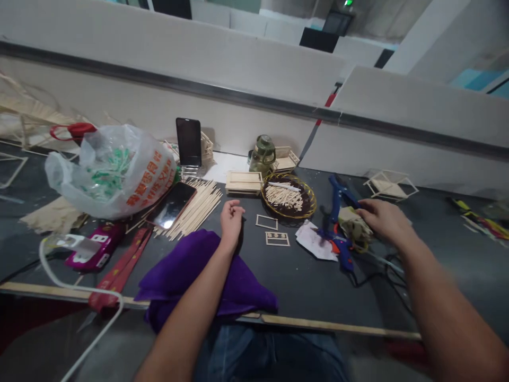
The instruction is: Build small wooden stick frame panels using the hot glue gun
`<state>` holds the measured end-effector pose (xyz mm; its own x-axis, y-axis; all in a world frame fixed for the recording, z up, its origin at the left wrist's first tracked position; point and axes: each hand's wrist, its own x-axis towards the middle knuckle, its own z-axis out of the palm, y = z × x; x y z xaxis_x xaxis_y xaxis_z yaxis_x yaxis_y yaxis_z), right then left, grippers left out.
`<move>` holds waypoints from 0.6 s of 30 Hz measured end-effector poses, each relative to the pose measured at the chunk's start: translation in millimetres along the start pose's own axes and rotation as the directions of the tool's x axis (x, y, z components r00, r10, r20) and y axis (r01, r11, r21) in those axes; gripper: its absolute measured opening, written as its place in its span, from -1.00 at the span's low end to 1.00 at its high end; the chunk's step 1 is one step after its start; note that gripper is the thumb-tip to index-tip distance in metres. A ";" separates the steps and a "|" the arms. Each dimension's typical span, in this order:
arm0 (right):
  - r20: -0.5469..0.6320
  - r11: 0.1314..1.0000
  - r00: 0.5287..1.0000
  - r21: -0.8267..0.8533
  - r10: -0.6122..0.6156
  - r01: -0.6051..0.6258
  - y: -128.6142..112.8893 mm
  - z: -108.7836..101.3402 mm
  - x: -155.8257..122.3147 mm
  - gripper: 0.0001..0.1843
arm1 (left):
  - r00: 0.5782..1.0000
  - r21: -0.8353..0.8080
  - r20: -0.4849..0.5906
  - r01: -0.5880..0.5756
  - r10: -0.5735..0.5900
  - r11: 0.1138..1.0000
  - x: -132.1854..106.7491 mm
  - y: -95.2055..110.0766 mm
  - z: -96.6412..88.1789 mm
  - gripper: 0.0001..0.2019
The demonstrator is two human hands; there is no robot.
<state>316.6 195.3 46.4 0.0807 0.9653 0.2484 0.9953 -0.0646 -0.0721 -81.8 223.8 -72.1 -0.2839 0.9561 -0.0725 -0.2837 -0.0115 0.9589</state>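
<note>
My right hand [382,218] is closed at the end of one arm of a V-shaped blue hand tool [336,195], which looks like pliers or cutters. Below that hand lies a bundle of pale material [353,223]. Beside it, a blue glue gun [345,254] rests near a piece of white paper [314,241]. My left hand [231,220] hovers or rests by the purple cloth [191,265], fingers loosely bent and nothing visible in them. Between the hands are a small stick frame [266,222] and another with round patterns [277,234].
A yellow-rimmed basket [314,204] holds short stick pieces. Left of it are a wooden stick assembly [243,183], long thin sticks [199,209], a phone [173,206] and a plastic bag [111,175]. A green jar [263,151] stands behind; a stick model [389,185] sits right.
</note>
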 end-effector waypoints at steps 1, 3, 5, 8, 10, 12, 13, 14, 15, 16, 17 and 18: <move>0.030 1.000 1.000 -0.002 -0.002 0.003 7.8 4.6 12.0 -0.81 | 1.000 0.045 0.004 -0.022 0.022 0.999 -0.5 1.3 -1.1 -0.75; 0.102 1.000 0.995 0.016 -0.024 0.023 17.1 14.3 30.6 -0.80 | 0.999 0.109 0.025 -0.027 0.024 0.994 -1.8 4.0 -1.8 -0.76; 0.129 0.998 0.991 0.056 -0.043 0.036 14.8 23.9 44.0 -0.77 | 0.999 0.122 0.040 -0.001 -0.004 0.993 -3.6 6.3 -1.1 -0.75; 0.134 0.991 0.987 0.108 -0.087 0.073 -13.8 35.2 60.1 -0.74 | 0.995 0.123 0.070 0.061 -0.070 0.990 -6.9 9.6 0.9 -0.73; 0.146 0.987 0.978 0.090 -0.147 0.135 -43.8 39.5 70.0 -0.76 | 0.991 0.132 0.088 0.084 -0.096 0.988 -9.5 12.6 2.2 -0.70; 0.165 0.980 0.966 0.050 -0.200 0.194 -73.6 41.9 78.8 -0.76 | 0.988 0.144 0.087 0.116 -0.130 0.983 -12.3 16.3 3.4 -0.68; 0.189 0.978 0.959 0.031 -0.210 0.208 -86.1 42.8 82.5 -0.76 | 0.986 0.152 0.085 0.132 -0.147 0.979 -13.8 18.3 4.1 -0.67; 0.220 0.974 0.950 0.009 -0.223 0.227 -96.4 43.8 85.6 -0.75 | 0.984 0.166 0.083 0.143 -0.158 0.976 -15.2 20.1 4.6 -0.67; 0.245 0.972 0.944 -0.016 -0.222 0.233 -104.2 45.2 87.9 -0.75 | 0.983 0.186 0.080 0.147 -0.164 0.972 -16.6 21.7 5.1 -0.67; 0.265 0.970 0.939 -0.037 -0.221 0.239 -109.7 47.0 89.7 -0.75 | 0.984 0.209 0.078 0.143 -0.162 0.968 -18.1 23.0 5.6 -0.67; 0.280 0.969 0.935 -0.059 -0.217 0.242 -113.3 49.5 91.0 -0.75 | 0.985 0.232 0.078 0.135 -0.156 0.963 -19.4 23.7 5.9 -0.68; 0.290 0.967 0.934 -0.076 -0.211 0.242 -115.3 52.4 91.9 -0.75 | 0.985 0.253 0.082 0.130 -0.155 0.959 -20.7 24.0 6.0 -0.69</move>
<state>206.5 304.8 27.0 -0.1498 0.9882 -0.0332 0.9864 0.1517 0.0637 -77.2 205.5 -45.9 -0.1605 0.9671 -0.1975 -0.0772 0.1872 0.9793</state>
